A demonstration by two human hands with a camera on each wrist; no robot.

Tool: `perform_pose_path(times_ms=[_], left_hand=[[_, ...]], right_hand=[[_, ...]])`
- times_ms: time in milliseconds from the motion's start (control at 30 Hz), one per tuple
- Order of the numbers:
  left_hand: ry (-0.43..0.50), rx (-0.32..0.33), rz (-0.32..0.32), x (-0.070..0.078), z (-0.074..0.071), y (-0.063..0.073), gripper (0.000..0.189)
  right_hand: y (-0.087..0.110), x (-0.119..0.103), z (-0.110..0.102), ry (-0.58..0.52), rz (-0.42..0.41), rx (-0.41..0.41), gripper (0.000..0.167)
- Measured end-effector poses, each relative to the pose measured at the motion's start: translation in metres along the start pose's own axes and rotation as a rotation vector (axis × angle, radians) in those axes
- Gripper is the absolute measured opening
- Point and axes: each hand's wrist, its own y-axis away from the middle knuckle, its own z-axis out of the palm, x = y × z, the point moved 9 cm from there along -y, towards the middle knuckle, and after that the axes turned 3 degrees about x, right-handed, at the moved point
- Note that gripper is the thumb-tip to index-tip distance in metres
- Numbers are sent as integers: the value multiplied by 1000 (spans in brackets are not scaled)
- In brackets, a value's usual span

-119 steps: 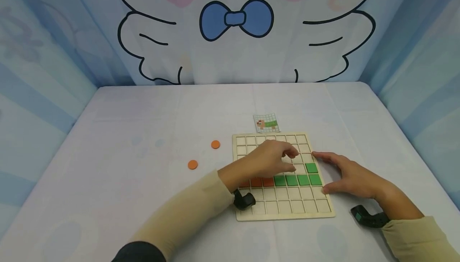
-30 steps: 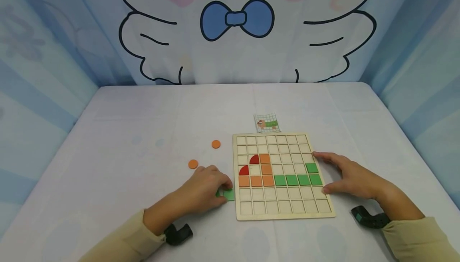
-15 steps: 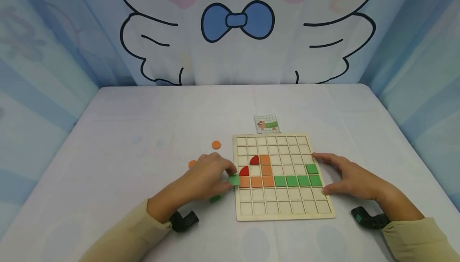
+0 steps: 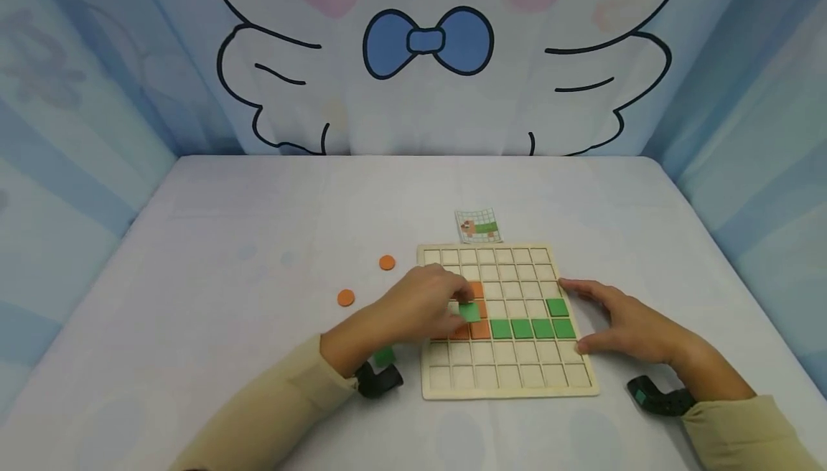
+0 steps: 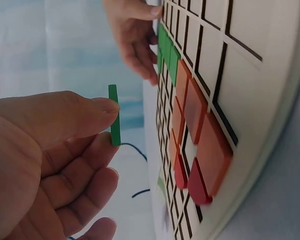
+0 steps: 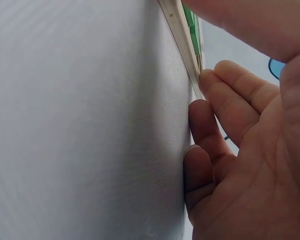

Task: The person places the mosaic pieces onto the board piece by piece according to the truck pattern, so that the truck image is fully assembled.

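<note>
My left hand (image 4: 423,302) pinches a green square tile (image 4: 470,312) between thumb and fingertips, over the left part of a wooden grid board (image 4: 510,378). In the left wrist view the held tile (image 5: 115,134) is seen edge-on, apart from the board. Orange square tiles (image 5: 213,150) and red quarter-round tiles (image 5: 197,185) lie in the grid; in the head view my left hand covers some of them. A row of green tiles (image 4: 520,328) continues to the right edge, with one more green tile (image 4: 557,307) above its end. My right hand (image 4: 636,324) touches the board's right edge with thumb and fingertips spread.
Two orange discs (image 4: 387,263) lie on the table left of the board. Another green tile (image 4: 384,356) is beside my left wrist, partly hidden. Behind the board lies a small picture card (image 4: 478,226) with a gridded animal drawing. A printed curtain (image 4: 426,112) closes the back.
My left hand has picked up a green tile from left of the board and carried it right, over the grid. Earlier it was over the board without a visible tile. The right hand stays put.
</note>
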Motion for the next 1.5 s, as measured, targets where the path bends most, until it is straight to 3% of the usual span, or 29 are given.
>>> perform_pose_path(times_ms=[267, 467, 800, 1100, 1500], left_hand=[[-61, -38, 28, 13, 15, -20, 25], [-67, -93, 4, 22, 29, -40, 28], [-53, -105, 22, 30, 42, -63, 31], [-28, -114, -13, 30, 49, -79, 31], [-51, -150, -71, 27, 63, -89, 31]], right_hand=[[0, 1, 4, -17, 37, -4, 94], [1, 4, 7, -42, 44, -11, 94], [4, 2, 7, -13, 24, -8, 92], [3, 0, 3, 19, 5, -2, 90], [3, -1, -1, 3, -16, 1, 90]])
